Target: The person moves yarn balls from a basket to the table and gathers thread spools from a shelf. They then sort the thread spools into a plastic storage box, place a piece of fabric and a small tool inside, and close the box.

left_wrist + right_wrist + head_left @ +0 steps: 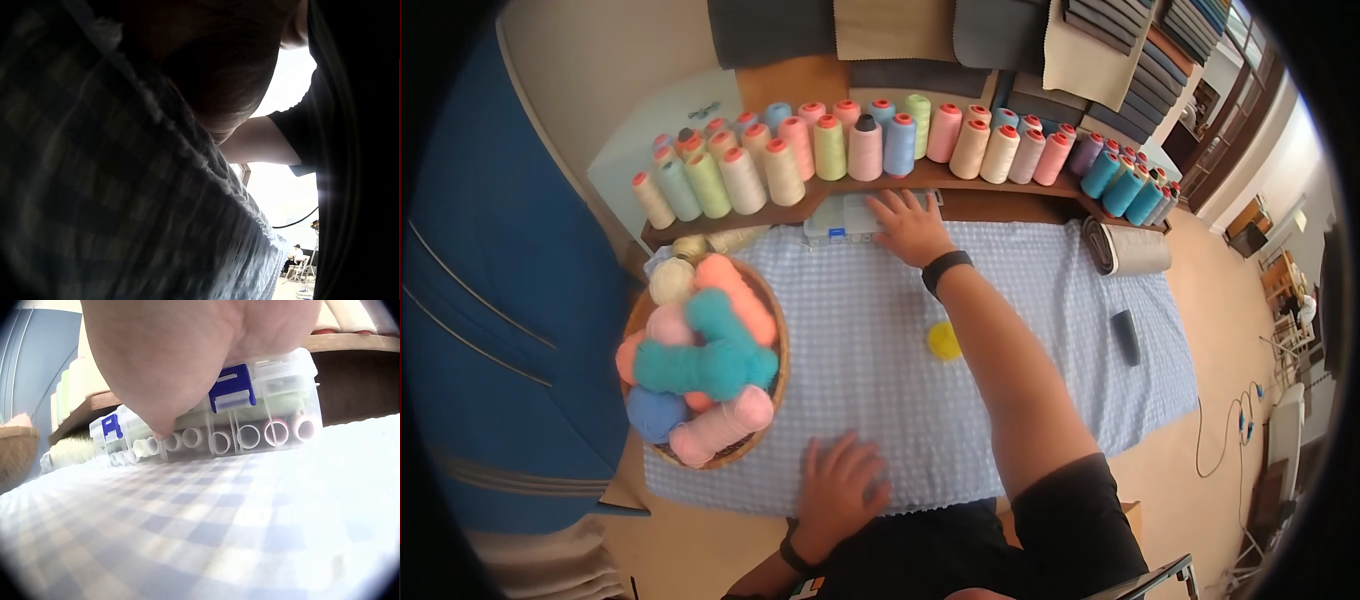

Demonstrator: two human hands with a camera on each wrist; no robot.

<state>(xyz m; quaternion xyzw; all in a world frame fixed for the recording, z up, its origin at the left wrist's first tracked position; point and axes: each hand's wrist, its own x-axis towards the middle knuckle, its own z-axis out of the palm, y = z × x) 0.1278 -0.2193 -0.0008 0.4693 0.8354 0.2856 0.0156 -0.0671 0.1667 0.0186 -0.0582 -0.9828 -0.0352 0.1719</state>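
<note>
Contact up front: right hand (912, 225) stretched far forward, fingers straight and spread wide, laid flat on the lid of the clear plastic box (262, 419). Held nothing, no curl round the lid, only rested or pressed on it. Covered the box's right end, too; most of the box ran out to the left of that hand, long axis lying crosswise to the arm and along the foot of the wooden shelf (800, 208) just beyond the fingertips. Seen from the right wrist: two blue latches on the near side, small spools packed in a row behind the clear wall, palm close over the top. Stood on the far edge of the checked cloth (880, 340) over the worktop.

Left hand (840, 490) well back, close to the body, also flat and spread on the cloth, holding nothing. Sat far from the box; clearly the right hand the nearer one.

Elsewhere: thread cones (865, 148) lined up on the shelf past the right hand, basket (780, 330) of yarn off to the left of both hands, yellow disc (944, 340) just beside the right forearm, fabric roll (1128, 250) and a dark object (1126, 336) away to the right.
</note>
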